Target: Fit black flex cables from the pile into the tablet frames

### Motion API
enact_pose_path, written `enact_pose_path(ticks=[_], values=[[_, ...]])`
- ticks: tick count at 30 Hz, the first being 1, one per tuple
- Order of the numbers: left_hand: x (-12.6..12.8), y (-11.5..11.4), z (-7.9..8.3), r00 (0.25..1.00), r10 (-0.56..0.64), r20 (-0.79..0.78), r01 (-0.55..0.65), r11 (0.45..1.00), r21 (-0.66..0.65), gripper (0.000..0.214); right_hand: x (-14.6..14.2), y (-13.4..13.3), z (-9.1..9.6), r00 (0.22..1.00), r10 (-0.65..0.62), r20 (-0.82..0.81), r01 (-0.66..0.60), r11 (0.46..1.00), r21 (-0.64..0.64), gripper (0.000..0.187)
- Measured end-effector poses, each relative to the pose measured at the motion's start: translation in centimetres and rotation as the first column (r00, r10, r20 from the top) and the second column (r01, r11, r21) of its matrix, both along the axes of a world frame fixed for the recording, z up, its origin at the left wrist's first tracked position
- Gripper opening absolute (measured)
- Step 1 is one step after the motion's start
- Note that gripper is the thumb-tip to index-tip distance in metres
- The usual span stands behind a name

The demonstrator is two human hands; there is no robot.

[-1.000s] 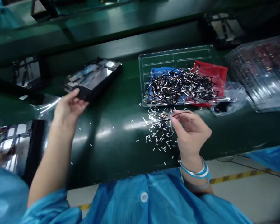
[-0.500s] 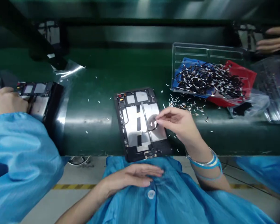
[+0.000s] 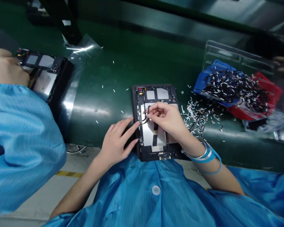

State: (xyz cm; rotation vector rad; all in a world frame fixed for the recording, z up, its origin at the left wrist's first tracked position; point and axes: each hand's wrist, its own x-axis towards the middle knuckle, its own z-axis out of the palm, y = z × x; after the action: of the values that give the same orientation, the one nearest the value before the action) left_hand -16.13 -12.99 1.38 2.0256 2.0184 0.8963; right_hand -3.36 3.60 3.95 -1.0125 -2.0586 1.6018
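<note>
An opened tablet (image 3: 149, 135) lies on the green bench in front of me, its silver battery area and circuit boards exposed. My right hand (image 3: 167, 119) is over the tablet's middle, thumb and forefinger pinched on a thin black cable (image 3: 144, 120). The cable curves toward the tablet's left edge, where one end seems to meet the board. My left hand (image 3: 119, 138) rests at that left edge with its fingers spread, the forefinger tip by the cable's end. Nothing is held in it.
A clear plastic tray (image 3: 236, 52) at the right holds a heap of black cables (image 3: 232, 85) on blue and red pieces. Small white strips (image 3: 191, 110) are scattered beside it. At the left, a co-worker's hand (image 3: 8, 67) is on another opened device (image 3: 46, 78).
My left hand has risen from my lap to the tablet's left edge. My right hand has carried the cable across to the tablet's upper left part. The view has shifted and tilted.
</note>
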Motion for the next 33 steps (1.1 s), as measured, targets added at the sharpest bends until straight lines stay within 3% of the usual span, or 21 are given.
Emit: enact_pose_path(ticks=[3, 11, 18, 22, 33], values=[[-0.1, 0.1, -0.1, 0.997, -0.03, -0.068, 0.027, 0.999, -0.04, 0.042, -0.2, 0.1, 0.2, 0.999, 0.02, 0.038, -0.021, 0.999, 0.034, 0.004], [0.2, 0.3, -0.1, 0.983, -0.004, -0.182, 0.006, 1.0, 0.012, 0.034, -0.2, 0.8, 0.5, 0.99, 0.032, 0.138, -0.041, 0.997, 0.061, 0.005], [0.6, 1.0, 0.4, 0.98, -0.003, -0.198, 0.006, 1.0, 0.018, 0.037, -0.6, 2.0, 1.0, 0.959, 0.092, 0.269, -0.13, 0.983, 0.128, 0.009], [0.7, 1.2, 0.3, 0.974, -0.039, -0.222, 0.03, 0.999, -0.045, 0.044, -1.0, 2.2, 1.6, 0.922, 0.118, 0.369, -0.189, 0.968, 0.165, 0.01], [0.6, 1.3, 0.2, 0.969, -0.037, -0.244, 0.025, 0.998, -0.05, 0.047, -1.7, 1.9, 1.9, 0.869, 0.075, 0.49, -0.209, 0.952, 0.225, 0.006]])
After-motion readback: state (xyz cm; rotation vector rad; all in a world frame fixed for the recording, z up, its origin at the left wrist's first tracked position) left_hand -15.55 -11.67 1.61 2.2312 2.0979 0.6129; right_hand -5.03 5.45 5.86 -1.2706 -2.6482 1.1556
